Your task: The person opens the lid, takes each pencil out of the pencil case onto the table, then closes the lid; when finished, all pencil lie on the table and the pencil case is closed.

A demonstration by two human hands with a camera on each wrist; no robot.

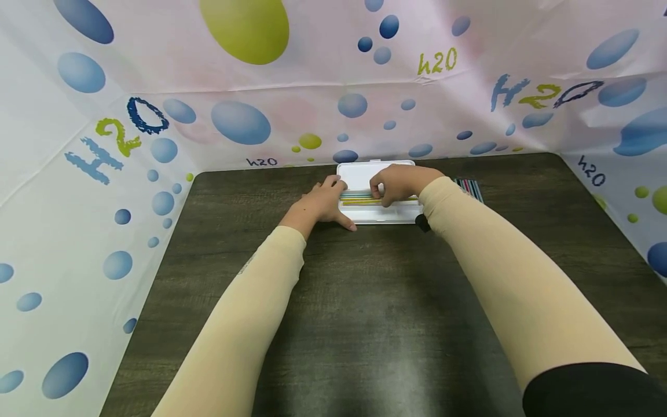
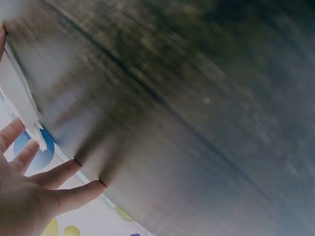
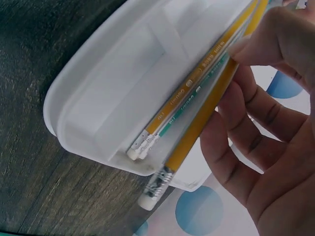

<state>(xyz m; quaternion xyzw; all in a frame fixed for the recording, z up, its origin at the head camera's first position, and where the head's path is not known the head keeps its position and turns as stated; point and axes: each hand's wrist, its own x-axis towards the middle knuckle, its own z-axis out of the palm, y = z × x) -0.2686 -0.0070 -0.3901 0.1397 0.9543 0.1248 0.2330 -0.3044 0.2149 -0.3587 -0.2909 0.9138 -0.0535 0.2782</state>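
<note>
A white pencil case lies with its lid up near the table's back edge. My right hand is over its right half, pinching a yellow pencil between thumb and fingers. That pencil slants above the case, and its white eraser end sticks out past the rim. Inside lie a yellow pencil and a green pencil, side by side, erasers at the same end. My left hand rests at the case's left end with fingers spread, thumb by the near edge and two fingertips on the tabletop.
Several thin coloured sticks or pencils lie on the dark wooden table just right of the case, partly behind my right forearm. A white sheet with blue and green spots hangs directly behind the table and along its left side.
</note>
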